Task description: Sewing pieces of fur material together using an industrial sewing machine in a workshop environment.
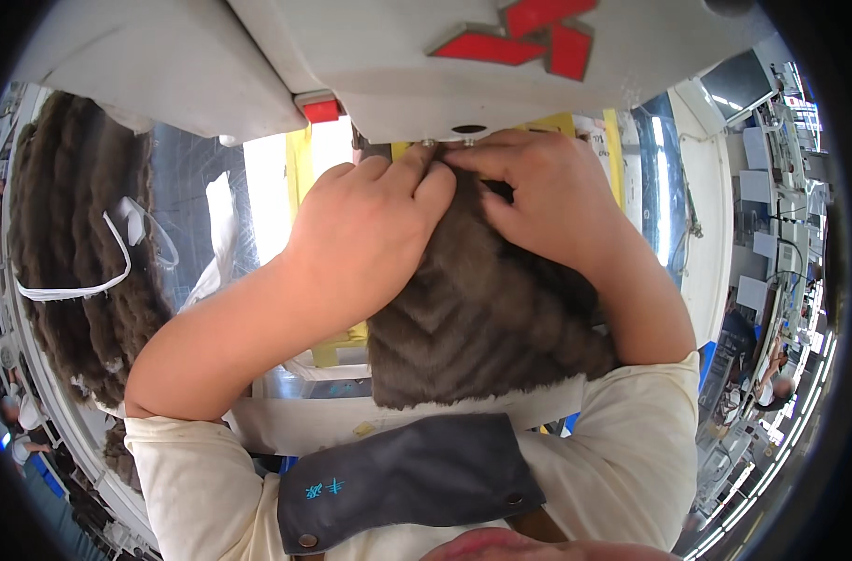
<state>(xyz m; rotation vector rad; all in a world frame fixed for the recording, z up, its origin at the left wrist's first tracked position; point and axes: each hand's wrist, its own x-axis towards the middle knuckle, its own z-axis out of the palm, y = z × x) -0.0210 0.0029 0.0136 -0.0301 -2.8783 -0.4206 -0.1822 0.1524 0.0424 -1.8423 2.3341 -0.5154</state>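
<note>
A brown fur piece [473, 309] with chevron-like ridges hangs from under the head of a white sewing machine [370, 75] toward my body. My left hand [370, 210] is closed on its upper left part, thumb and fingertips pressed together close to the machine. From the other side my right hand [538, 187] bends over the upper right of the fur, closed on it with the index finger reaching toward the left fingertips. Both sets of fingertips almost meet just below the machine head. The head partly hides them, and the needle area cannot be seen.
Another brown fur piece [80, 224] in long ridges lies at the left, with a white strip [99, 292] across it. A white cloth strip [222, 229] rests beside the yellow-edged work surface [300, 168]. At the right runs a pale table edge [716, 243].
</note>
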